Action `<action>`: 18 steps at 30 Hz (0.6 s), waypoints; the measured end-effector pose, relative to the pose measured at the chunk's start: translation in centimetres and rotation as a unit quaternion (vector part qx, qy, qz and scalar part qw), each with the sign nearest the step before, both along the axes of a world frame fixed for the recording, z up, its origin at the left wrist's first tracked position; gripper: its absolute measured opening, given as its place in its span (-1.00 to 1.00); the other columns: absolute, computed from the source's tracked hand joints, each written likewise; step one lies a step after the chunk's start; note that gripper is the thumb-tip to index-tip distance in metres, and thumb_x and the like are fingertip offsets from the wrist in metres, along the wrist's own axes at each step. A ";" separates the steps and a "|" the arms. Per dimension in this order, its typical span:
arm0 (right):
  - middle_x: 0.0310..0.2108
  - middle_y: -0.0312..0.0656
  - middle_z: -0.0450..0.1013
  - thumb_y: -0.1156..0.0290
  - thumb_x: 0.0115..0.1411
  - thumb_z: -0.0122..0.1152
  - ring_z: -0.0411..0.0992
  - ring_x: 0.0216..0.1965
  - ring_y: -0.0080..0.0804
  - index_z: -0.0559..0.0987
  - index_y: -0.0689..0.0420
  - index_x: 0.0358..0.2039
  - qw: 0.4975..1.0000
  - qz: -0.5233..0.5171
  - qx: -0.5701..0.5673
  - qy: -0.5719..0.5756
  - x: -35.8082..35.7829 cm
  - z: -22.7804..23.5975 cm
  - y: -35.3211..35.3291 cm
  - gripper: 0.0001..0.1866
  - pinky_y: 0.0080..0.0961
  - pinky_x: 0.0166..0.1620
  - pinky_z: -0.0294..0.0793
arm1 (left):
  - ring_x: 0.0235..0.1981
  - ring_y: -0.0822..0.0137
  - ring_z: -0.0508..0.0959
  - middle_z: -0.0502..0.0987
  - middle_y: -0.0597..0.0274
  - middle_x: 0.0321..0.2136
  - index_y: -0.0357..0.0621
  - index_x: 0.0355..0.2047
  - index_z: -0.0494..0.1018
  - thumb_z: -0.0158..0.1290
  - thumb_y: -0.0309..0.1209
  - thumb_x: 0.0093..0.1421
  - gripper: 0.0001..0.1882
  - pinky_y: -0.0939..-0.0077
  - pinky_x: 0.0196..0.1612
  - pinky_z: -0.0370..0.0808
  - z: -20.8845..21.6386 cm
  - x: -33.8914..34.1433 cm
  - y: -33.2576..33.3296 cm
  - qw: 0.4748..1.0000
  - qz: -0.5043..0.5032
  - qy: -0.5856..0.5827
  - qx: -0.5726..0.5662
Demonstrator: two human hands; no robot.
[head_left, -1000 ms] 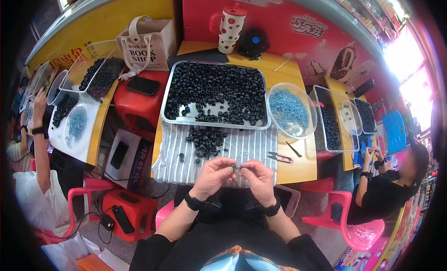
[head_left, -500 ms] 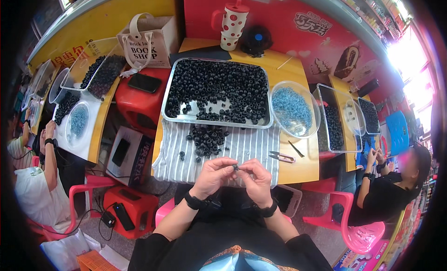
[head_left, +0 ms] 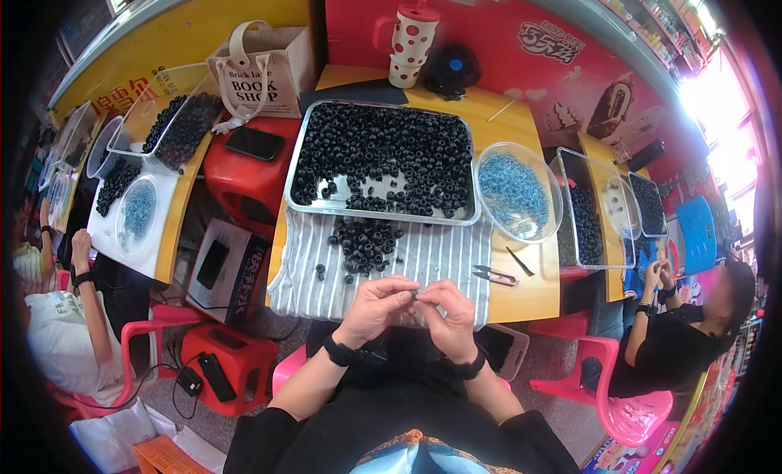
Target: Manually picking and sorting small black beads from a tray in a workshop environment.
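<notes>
Where the two hands meet just off the near edge of the desk (head_left: 521,299), I see the left hand (head_left: 376,309) and the right hand (head_left: 450,317) pinched fingertip to fingertip around a small dark bead (head_left: 415,296); both are narrowly closed on it, held close to the body, I judge, so that fine work stays steady and in view. A loose pile (head_left: 365,242) of the same black beads lies on the striped cloth (head_left: 440,262) just ahead of the hands, near enough to pick from; the cloth, I judge, keeps round pieces from rolling. Behind it the metal tray (head_left: 303,160) holds the bulk stock, touching the cloth's far edge. The clear bowl (head_left: 547,181) of blue beads sits to the right of the tray, and snips (head_left: 494,274) rest on the desk near the right hand, within reach. A phone (head_left: 255,142) lies on the red stool (head_left: 236,181) to the left, apart from the work. Other people work at neighbouring desks on both sides.
</notes>
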State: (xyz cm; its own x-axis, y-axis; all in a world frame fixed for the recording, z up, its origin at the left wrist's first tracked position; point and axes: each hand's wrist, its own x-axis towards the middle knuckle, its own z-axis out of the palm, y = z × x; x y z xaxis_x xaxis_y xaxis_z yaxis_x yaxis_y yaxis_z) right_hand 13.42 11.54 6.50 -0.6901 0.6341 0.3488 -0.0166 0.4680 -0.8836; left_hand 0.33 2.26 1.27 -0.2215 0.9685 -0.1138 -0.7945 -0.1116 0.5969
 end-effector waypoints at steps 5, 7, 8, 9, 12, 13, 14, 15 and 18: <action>-0.39 -0.15 0.46 0.70 0.06 0.19 0.50 -0.40 -0.44 0.55 0.27 -0.25 0.992 0.064 -0.107 -0.012 0.4 -0.2 0.5 -0.80 -0.58 -0.31 0.50 | -0.36 0.48 0.52 0.48 0.28 -0.29 -0.29 0.06 0.38 0.02 -0.61 0.23 -0.63 0.66 -0.29 0.50 0.0 -0.3 0.0 1.000 -0.008 0.006 0.008; -0.35 -0.13 0.49 0.69 0.10 0.17 0.52 -0.39 -0.45 0.54 0.28 -0.15 0.986 0.107 -0.111 -0.058 0.7 0.4 1.2 -0.73 -0.58 -0.29 0.50 | -0.37 0.49 0.53 0.49 0.27 -0.28 -0.24 0.17 0.27 0.03 -0.62 0.21 -0.50 0.67 -0.31 0.50 0.5 -0.4 0.1 1.000 -0.014 0.001 -0.002; -0.34 -0.13 0.50 0.68 0.12 0.15 0.52 -0.38 -0.44 0.53 0.27 -0.11 0.981 0.133 -0.125 -0.059 0.9 0.7 1.6 -0.71 -0.57 -0.28 0.50 | -0.38 0.50 0.53 0.50 0.27 -0.26 -0.21 0.23 0.20 0.04 -0.62 0.20 -0.43 0.68 -0.32 0.50 0.4 -0.5 0.1 1.000 -0.021 -0.002 -0.011; -0.33 -0.12 0.52 0.67 0.13 0.14 0.53 -0.37 -0.43 0.51 0.27 -0.07 0.975 0.159 -0.140 -0.061 0.7 0.7 1.8 -0.69 -0.56 -0.27 0.51 | -0.40 0.50 0.53 0.51 0.24 -0.25 -0.20 0.25 0.17 0.05 -0.62 0.19 -0.39 0.69 -0.34 0.50 0.0 -0.5 0.0 1.000 -0.015 -0.006 -0.003; -0.34 -0.12 0.55 0.65 0.18 0.09 0.56 -0.33 -0.42 0.50 0.27 -0.06 0.967 0.198 -0.155 -0.050 0.7 0.4 2.2 -0.71 -0.53 -0.26 0.52 | -0.41 0.48 0.54 0.50 0.23 -0.27 -0.21 0.26 0.16 0.07 -0.63 0.18 -0.37 0.69 -0.36 0.52 -0.2 -0.5 -0.2 1.000 -0.015 -0.014 0.015; -0.35 -0.13 0.55 0.64 0.18 0.09 0.56 -0.33 -0.42 0.50 0.27 -0.07 0.967 0.202 -0.147 -0.045 0.7 0.3 2.2 -0.73 -0.53 -0.26 0.52 | -0.42 0.47 0.55 0.50 0.21 -0.28 -0.20 0.25 0.16 0.08 -0.62 0.18 -0.37 0.68 -0.37 0.52 -0.4 -0.6 -0.2 0.999 -0.021 -0.012 0.021; -0.36 -0.13 0.55 0.64 0.18 0.09 0.56 -0.33 -0.43 0.50 0.27 -0.09 0.968 0.206 -0.139 -0.040 0.7 0.1 2.1 -0.74 -0.53 -0.27 0.52 | -0.42 0.47 0.55 0.50 0.21 -0.27 -0.20 0.25 0.17 0.08 -0.62 0.18 -0.38 0.68 -0.37 0.52 -0.6 -0.6 -0.1 0.999 -0.021 -0.017 0.025; -0.39 -0.15 0.55 0.62 0.17 0.11 0.56 -0.36 -0.43 0.51 0.26 -0.12 0.971 0.194 -0.135 -0.017 0.6 -0.1 2.0 -0.77 -0.55 -0.31 0.51 | -0.42 0.47 0.55 0.50 0.20 -0.27 -0.20 0.24 0.17 0.08 -0.61 0.18 -0.38 0.68 -0.38 0.52 -0.7 -0.6 0.0 0.999 -0.021 -0.022 0.030; -0.43 -0.15 0.55 0.60 0.15 0.14 0.56 -0.40 -0.43 0.53 0.24 -0.14 0.979 0.164 -0.118 -0.002 0.4 -1.6 1.9 -0.77 -0.56 -0.34 0.51 | -0.43 0.46 0.55 0.51 0.17 -0.26 -0.20 0.21 0.22 0.09 -0.60 0.18 -0.43 0.68 -0.39 0.52 -0.9 -0.6 0.3 0.999 -0.015 -0.025 0.026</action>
